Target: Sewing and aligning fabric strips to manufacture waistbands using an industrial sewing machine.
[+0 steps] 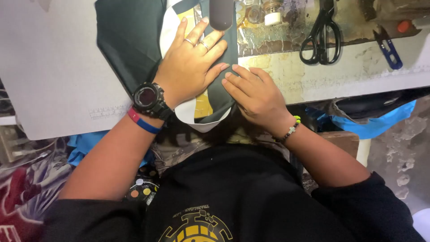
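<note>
Both hands flat, open, on dark fabric (130, 40) (nothing gripped); scissors (321, 38) well apart.

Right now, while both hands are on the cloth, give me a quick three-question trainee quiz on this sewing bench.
1. True or false: the left hand lies flat, palm down, on the dark green fabric piece.
2. Which tool lies on the table past the right hand? A) black-handled scissors B) a hammer C) a steam iron
3. Fill in: the left wrist carries a black ____ beside a red-and-blue band.

Key: 1 true; 2 A; 3 wristwatch.
</note>
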